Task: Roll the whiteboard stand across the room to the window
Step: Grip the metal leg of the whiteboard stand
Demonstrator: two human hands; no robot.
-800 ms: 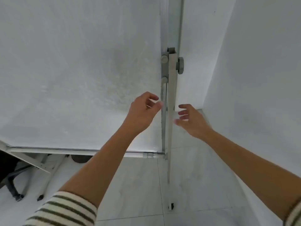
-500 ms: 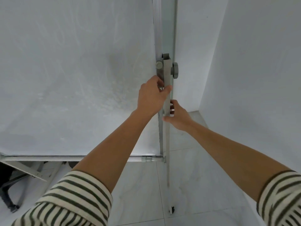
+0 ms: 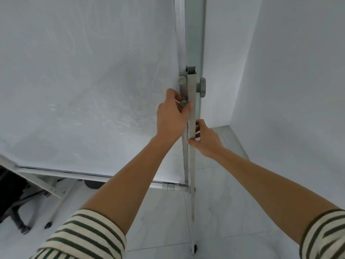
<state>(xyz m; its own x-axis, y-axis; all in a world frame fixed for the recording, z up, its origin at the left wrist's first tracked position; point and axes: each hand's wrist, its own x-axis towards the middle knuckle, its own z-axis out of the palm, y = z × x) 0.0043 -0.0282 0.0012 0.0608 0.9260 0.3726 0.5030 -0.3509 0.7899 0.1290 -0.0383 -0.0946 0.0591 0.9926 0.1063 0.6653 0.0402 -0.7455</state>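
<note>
The whiteboard fills the left of the view, its smudged white face towards me. Its grey metal stand post runs down the board's right edge to a small black caster on the floor. My left hand is wrapped round the post and board edge just below the grey clamp knobs. My right hand grips the post lower down, from the right side. Both forearms reach forward, in rolled-up striped sleeves.
White walls close in on the right and behind the post, forming a corner. Pale floor tiles lie below. Under the board at the left are the stand's other leg and a dark chair base.
Both hands were open and apart from the post; they have closed on it, the left above the right. The view has shifted slightly since the grip.
</note>
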